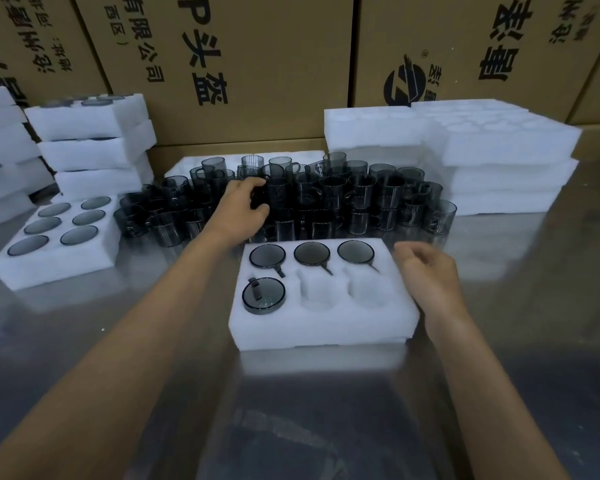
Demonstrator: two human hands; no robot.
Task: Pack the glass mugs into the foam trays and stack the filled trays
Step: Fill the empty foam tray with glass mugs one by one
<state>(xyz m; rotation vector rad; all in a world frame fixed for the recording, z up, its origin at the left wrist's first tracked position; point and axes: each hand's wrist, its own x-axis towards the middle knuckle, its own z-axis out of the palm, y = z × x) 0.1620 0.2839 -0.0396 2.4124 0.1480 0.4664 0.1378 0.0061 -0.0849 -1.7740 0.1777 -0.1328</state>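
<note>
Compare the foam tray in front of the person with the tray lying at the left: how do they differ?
The front tray holds four mugs, with two pockets empty; the left tray has all six filled. The front tray lies square to the view; the left tray is angled. Both are white foam with six pockets.

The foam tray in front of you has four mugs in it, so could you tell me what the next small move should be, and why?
Probably lift one mug out of the loose mugs and set it in the front-middle pocket. The left hand already reaches into that cluster, and the foam tray shows two empty front pockets; the right hand hovers empty beside it.
</note>
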